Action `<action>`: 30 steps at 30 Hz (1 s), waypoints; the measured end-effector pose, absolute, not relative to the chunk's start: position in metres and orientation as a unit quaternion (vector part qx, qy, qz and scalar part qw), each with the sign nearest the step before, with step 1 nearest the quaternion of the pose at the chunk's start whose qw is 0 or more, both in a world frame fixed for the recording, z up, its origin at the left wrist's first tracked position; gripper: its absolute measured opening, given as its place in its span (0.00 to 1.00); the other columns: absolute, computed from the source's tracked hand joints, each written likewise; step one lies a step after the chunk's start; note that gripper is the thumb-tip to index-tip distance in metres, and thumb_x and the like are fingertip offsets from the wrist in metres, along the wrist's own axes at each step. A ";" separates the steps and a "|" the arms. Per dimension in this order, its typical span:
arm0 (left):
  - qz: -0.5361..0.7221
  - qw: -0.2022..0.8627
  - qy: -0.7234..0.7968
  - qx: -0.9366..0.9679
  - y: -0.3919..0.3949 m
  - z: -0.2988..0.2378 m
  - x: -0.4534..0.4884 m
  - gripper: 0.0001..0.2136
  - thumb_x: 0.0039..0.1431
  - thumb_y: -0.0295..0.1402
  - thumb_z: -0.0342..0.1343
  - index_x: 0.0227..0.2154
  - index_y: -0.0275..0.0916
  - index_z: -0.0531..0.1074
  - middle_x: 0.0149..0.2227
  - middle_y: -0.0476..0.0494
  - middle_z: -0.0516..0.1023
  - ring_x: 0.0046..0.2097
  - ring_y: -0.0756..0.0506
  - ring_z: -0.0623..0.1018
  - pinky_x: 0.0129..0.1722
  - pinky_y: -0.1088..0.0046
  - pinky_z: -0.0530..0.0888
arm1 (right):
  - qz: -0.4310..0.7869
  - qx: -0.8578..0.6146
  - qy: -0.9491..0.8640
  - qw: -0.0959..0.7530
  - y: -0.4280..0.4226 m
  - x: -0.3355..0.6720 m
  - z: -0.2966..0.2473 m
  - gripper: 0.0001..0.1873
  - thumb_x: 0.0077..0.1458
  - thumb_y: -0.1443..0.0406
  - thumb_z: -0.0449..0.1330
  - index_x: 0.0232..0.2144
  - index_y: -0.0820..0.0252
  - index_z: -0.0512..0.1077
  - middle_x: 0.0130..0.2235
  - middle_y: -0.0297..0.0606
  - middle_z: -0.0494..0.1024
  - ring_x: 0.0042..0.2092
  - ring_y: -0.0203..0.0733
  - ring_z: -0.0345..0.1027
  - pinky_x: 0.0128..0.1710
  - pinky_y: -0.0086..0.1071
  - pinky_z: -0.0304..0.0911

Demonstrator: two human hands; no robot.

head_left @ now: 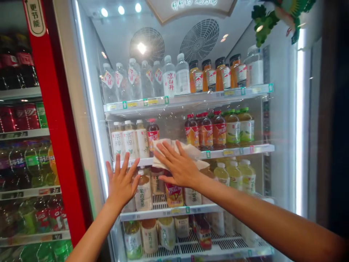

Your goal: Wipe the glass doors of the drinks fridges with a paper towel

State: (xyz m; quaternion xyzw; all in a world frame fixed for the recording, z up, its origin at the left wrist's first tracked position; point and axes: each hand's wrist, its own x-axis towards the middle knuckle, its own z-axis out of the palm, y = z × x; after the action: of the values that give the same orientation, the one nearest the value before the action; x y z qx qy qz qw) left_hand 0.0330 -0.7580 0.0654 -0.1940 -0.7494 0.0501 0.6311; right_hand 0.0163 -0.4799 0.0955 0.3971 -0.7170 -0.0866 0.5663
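My right hand (pixel 178 163) lies flat with its fingers stretched out, holding a white cloth (pixel 192 151) against the glass door of a lit drinks fridge. The cloth is crumpled and shows above and to the right of the hand; part of it is hidden beneath the palm. To the left, my left hand (pixel 123 180) is spread open at the glass with nothing in it. Behind the glass, bottles of tea stand near both hands, among them a white-labelled bottle (pixel 143 191) and a red-labelled one (pixel 174 194).
Several shelves inside the fridge carry bottles, with clear water bottles (pixel 169 76) on the top shelf (pixel 191 95). A red-framed fridge (pixel 58 109) with cans and bottles stands at the left. Green leaf decoration (pixel 263 25) shows at the upper right.
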 end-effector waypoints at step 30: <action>-0.199 0.620 -0.722 -0.235 -0.562 0.112 0.020 0.38 0.67 0.55 0.40 0.73 0.43 0.38 0.76 0.35 0.35 0.74 0.29 0.29 0.67 0.28 0.33 | 0.086 0.472 -0.707 0.519 -0.393 0.027 0.107 0.55 0.61 0.63 0.57 0.72 0.56 0.19 0.75 0.40 0.24 0.76 0.49 0.25 0.74 0.52 0.41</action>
State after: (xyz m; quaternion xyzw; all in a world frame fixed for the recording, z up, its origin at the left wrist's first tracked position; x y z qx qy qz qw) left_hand 0.0196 -0.5624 0.1121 -0.2352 -0.7217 -0.1989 0.6199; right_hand 0.0272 -0.3930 0.1071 0.4719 -0.7075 0.0856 0.5191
